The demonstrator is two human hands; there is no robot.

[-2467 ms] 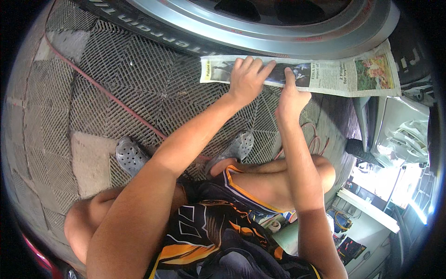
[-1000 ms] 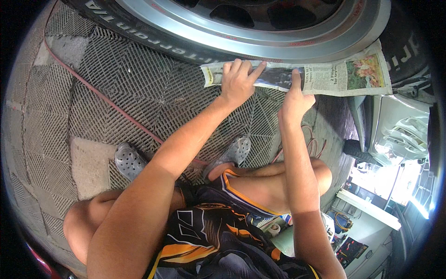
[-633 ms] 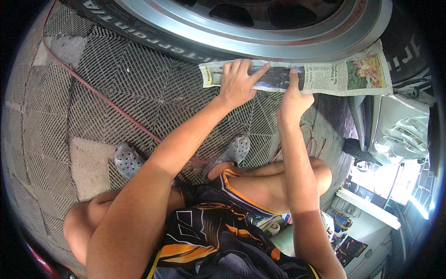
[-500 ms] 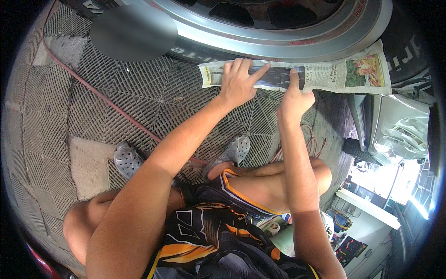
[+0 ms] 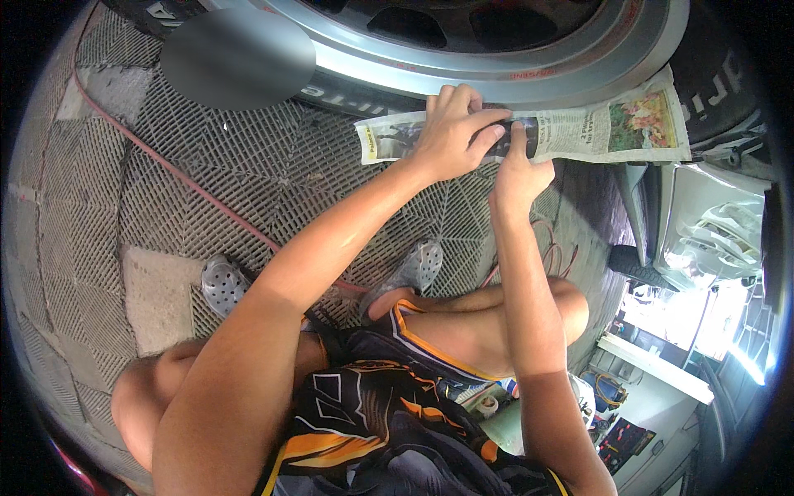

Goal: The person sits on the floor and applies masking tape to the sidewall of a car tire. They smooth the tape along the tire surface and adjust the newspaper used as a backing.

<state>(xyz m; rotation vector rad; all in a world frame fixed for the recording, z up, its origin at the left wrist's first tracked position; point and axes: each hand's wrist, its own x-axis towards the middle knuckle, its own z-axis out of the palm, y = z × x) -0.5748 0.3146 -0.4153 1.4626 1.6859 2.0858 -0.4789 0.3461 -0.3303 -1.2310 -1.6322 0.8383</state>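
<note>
A long folded strip of newspaper (image 5: 571, 136) lies along the wheel's near side, across the black tyre (image 5: 331, 93) and next to the silver rim (image 5: 389, 70). My left hand (image 5: 453, 136) is on the strip's middle, its fingers bent over the upper edge. Its thumb and index finger stretch right, close to my right fingertip. My right hand (image 5: 523, 178) grips the lower edge, one finger pointing up across the paper and the others curled. What lies behind the paper is hidden.
Ribbed grey floor tiles (image 5: 248, 157) spread below the wheel, crossed by a red hose (image 5: 182, 182). My feet in grey clogs (image 5: 422, 264) rest on them. A white car part (image 5: 711, 215) and a wall tool board (image 5: 624, 446) are at right. A blurred oval covers the upper left.
My left hand has slid right along the newspaper toward my right hand, its fingers more bent. My right hand and the paper have shifted slightly. The wheel's lettering has moved a little left.
</note>
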